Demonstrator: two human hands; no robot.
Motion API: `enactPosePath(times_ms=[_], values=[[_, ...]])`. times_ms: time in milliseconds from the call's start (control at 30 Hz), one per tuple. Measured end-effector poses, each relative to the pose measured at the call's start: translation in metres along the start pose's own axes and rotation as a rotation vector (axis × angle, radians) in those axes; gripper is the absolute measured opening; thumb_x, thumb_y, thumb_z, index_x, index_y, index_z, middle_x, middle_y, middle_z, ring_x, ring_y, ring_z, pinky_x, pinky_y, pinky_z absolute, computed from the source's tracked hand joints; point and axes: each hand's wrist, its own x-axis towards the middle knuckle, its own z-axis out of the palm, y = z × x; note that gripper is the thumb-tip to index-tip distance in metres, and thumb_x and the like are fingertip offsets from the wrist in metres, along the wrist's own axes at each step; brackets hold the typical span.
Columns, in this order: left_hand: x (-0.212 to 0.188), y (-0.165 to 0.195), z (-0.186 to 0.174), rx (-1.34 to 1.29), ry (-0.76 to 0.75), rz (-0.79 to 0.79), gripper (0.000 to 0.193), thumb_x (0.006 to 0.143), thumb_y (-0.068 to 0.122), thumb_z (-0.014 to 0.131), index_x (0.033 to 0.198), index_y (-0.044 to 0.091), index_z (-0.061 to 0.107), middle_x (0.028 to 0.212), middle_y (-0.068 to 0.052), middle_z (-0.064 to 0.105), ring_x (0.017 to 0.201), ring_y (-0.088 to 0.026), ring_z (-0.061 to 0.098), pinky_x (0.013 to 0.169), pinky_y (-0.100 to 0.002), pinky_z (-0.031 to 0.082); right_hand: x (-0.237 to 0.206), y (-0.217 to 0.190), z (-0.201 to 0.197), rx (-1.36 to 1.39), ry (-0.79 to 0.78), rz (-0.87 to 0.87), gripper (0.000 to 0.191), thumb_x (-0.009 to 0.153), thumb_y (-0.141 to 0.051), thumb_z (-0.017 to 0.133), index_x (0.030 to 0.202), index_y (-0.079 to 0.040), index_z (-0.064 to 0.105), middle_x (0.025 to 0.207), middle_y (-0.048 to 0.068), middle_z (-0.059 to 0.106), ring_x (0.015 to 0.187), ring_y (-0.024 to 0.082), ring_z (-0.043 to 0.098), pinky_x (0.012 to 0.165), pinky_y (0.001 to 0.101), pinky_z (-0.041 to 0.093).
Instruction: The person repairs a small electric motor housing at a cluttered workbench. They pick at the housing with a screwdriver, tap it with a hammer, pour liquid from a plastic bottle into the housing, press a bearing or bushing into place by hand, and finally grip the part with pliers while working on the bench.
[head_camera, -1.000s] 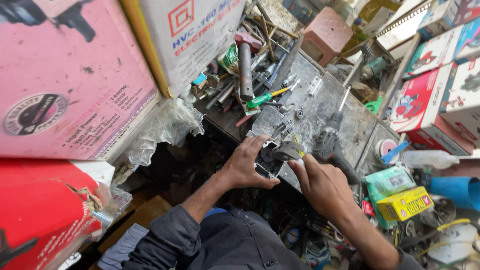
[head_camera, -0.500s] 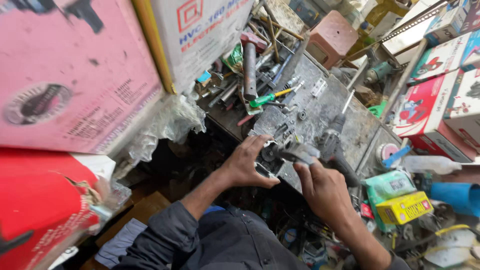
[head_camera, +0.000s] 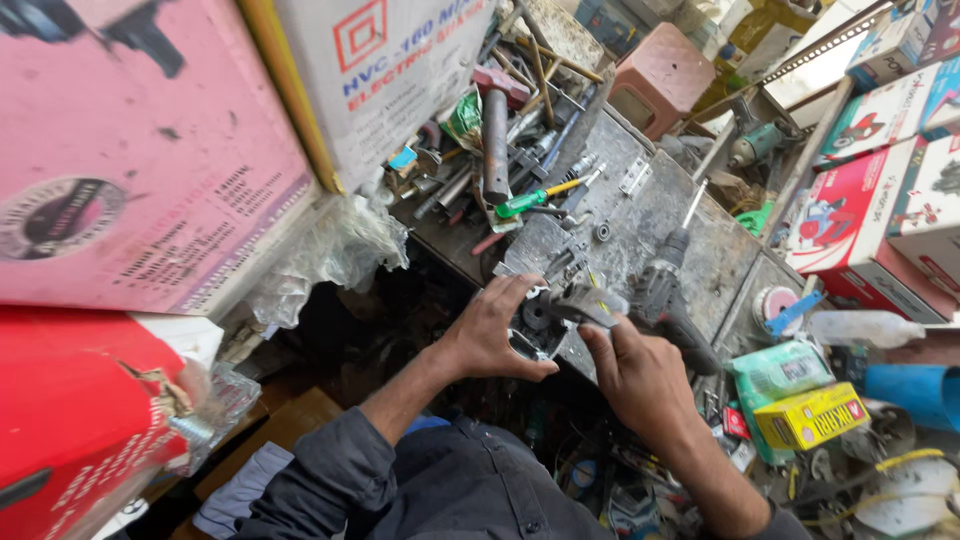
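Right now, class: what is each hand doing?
Left hand: closed around a dark metal machine part.
Right hand: fingers pinching a grey piece on that part.

I look down on a grey, scuffed metal tabletop (head_camera: 700, 225) — cluttered and grimy. Stacked cardboard boxes (head_camera: 130, 160) wall in the left side, more boxes (head_camera: 880, 200) the right. A pink plastic stool (head_camera: 660, 85) stands beyond the far edge. Daylight comes in from the top right — below it is dim.

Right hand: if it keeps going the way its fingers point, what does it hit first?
The right hand points up-left; first comes the grey metal part it already pinches, then probably the dark mechanism under the left hand. Depth unclear.
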Motion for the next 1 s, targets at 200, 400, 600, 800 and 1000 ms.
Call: enactPosePath(times_ms=[200,400,600,800,1000], values=[[-0.004,0.000,-0.004,-0.008,-0.059,-0.058,0.108,0.058,0.048,0.095,0.143,0.000,0.046,0.136,-0.021,0.057,0.128,-0.039,0.056,0.110,-0.046,0.044,-0.021,0.002,-0.036,0.258,0.249,-0.118,0.037,0.109,-0.029,0.047,0.085,-0.005,0.062,0.062,0.007,0.054,0.055,0.023,0.056,0.056,0.0363,0.044],[-0.007,0.004,-0.017,-0.001,-0.086,-0.092,0.100,0.058,0.045,0.096,0.139,0.007,0.051,0.130,-0.016,0.061,0.122,-0.036,0.061,0.106,-0.044,0.050,-0.042,0.034,-0.017,0.454,0.207,0.204,0.055,0.110,-0.047,0.042,0.081,-0.003,0.059,0.060,-0.001,0.054,0.055,0.009,0.052,0.051,0.0287,0.040],[-0.006,0.011,-0.025,0.010,-0.088,-0.084,0.098,0.059,0.039,0.097,0.139,0.008,0.050,0.129,-0.017,0.060,0.122,-0.036,0.062,0.106,-0.044,0.050,-0.085,0.078,-0.001,0.743,0.261,0.391,0.057,0.110,-0.056,0.041,0.096,-0.004,0.057,0.068,-0.002,0.052,0.057,0.005,0.045,0.051,0.0229,0.035],[-0.006,0.013,-0.027,0.019,-0.092,-0.089,0.097,0.060,0.039,0.097,0.139,0.008,0.050,0.129,-0.016,0.060,0.122,-0.035,0.062,0.107,-0.044,0.050,-0.114,0.115,0.018,0.907,0.297,0.581,0.037,0.109,-0.042,0.054,0.097,-0.006,0.056,0.070,-0.003,0.049,0.056,0.004,0.041,0.048,0.0229,0.032],[-0.006,0.014,-0.026,0.037,-0.074,-0.082,0.096,0.058,0.040,0.097,0.136,0.009,0.051,0.125,-0.015,0.062,0.119,-0.034,0.064,0.105,-0.044,0.051,-0.108,0.144,0.061,0.513,0.281,0.556,0.029,0.101,-0.027,0.067,0.117,-0.003,0.068,0.083,0.004,0.064,0.070,0.011,0.053,0.063,0.0295,0.045]])
